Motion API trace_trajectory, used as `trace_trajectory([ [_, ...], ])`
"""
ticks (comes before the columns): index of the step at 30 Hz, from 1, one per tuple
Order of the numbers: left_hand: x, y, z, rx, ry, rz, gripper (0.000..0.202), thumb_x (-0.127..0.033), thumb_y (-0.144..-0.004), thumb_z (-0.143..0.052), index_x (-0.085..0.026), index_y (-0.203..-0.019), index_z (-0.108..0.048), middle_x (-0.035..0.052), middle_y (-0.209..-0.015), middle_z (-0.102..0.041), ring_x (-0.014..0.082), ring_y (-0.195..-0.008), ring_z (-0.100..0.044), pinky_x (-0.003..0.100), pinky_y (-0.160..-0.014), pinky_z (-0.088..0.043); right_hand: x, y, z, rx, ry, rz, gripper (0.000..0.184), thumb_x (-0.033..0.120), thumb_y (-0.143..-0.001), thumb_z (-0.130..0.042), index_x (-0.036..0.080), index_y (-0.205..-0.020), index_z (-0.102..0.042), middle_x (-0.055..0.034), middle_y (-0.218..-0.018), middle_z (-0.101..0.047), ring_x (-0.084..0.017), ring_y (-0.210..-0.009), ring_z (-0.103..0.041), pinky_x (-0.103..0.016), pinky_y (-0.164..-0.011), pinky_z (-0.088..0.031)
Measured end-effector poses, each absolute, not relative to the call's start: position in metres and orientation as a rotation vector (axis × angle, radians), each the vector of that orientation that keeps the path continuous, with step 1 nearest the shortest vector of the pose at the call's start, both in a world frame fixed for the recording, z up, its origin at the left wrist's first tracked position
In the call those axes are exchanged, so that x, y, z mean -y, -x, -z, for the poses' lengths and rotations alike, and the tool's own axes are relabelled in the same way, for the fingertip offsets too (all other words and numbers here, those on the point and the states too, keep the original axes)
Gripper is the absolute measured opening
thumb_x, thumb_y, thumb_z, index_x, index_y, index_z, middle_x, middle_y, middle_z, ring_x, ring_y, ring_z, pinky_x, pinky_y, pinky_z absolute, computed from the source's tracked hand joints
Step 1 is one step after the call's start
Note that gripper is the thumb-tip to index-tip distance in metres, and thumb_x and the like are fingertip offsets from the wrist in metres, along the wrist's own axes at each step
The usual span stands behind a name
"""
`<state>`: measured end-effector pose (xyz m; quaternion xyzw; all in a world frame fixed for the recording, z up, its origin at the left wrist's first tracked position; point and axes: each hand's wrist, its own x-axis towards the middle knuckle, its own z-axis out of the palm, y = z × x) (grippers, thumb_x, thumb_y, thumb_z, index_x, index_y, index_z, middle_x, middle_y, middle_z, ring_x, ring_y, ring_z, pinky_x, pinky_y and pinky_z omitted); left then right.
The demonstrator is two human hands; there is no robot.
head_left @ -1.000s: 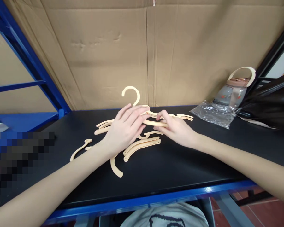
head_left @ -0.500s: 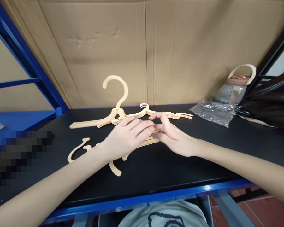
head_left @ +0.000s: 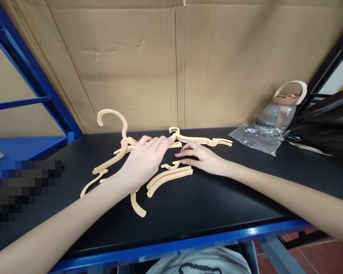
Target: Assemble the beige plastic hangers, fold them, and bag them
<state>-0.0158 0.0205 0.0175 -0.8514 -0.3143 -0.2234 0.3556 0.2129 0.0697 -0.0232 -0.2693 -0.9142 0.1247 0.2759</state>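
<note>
My left hand (head_left: 143, 160) grips a cream plastic hanger (head_left: 117, 146) by its right arm. The hook stands up at the left and the hanger's left tip rests on the black tabletop (head_left: 217, 198). My right hand (head_left: 201, 158) lies flat and open on the table. Its fingertips touch a small curved cream piece (head_left: 171, 165). Just in front of both hands lie two curved hanger arms (head_left: 170, 176) side by side. A loose hook piece (head_left: 137, 203) pokes out under my left wrist, and another loose piece (head_left: 90, 184) lies further left. Finished hangers (head_left: 202, 140) are stacked behind my right hand.
A crumpled clear plastic bag (head_left: 257, 137) and a water bottle with a cream handle (head_left: 282, 108) sit at the back right beside a black bag (head_left: 326, 125). Cardboard (head_left: 174, 68) walls the back. A blue shelf frame (head_left: 31, 76) rises at the left, and a blue edge (head_left: 188, 239) rims the table front.
The hanger has swung left and tilted down until its left tip rests on the table. My right hand has let go of it and dropped flat beside the small curved piece.
</note>
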Motion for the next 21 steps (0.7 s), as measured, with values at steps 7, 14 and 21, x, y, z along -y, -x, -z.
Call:
trace_trajectory([
  [7, -0.021, 0.016, -0.016, 0.823, 2.277, 0.559, 0.026, 0.001, -0.089, -0.037, -0.009, -0.103, -0.056, 0.0095, -0.092, -0.067, 0.0211, -0.079, -0.061, 0.034, -0.075, -0.041, -0.07, -0.208, 0.02, 2.473, 0.706, -0.369, 0.012, 0.024, -0.091, -0.06, 0.019, -0.098, -0.069, -0.0051, -0.102, -0.06, -0.018, -0.1, -0.056, -0.034, -0.092, -0.044],
  [14, -0.021, 0.018, -0.017, 0.937, 2.299, 0.616, 0.021, -0.01, -0.095, -0.04, -0.015, -0.109, -0.054, 0.004, -0.094, -0.066, 0.0199, -0.075, -0.055, 0.031, -0.072, -0.041, -0.068, -0.21, 0.017, 2.394, 0.842, -0.439, 0.01, 0.018, -0.095, -0.044, 0.02, -0.088, -0.05, -0.0025, -0.092, -0.058, -0.017, -0.09, -0.055, -0.032, -0.081, -0.043],
  [21, -0.018, 0.012, -0.016, 0.8, 2.326, 0.692, 0.015, -0.015, -0.098, -0.04, -0.014, -0.099, -0.055, 0.0054, -0.093, -0.068, 0.018, -0.081, -0.063, 0.03, -0.072, -0.041, -0.064, -0.214, 0.013, 2.259, 1.006, -0.546, 0.005, 0.019, -0.092, -0.037, 0.024, -0.093, -0.039, 0.0051, -0.072, -0.053, -0.015, -0.065, -0.05, -0.028, -0.066, -0.039],
])
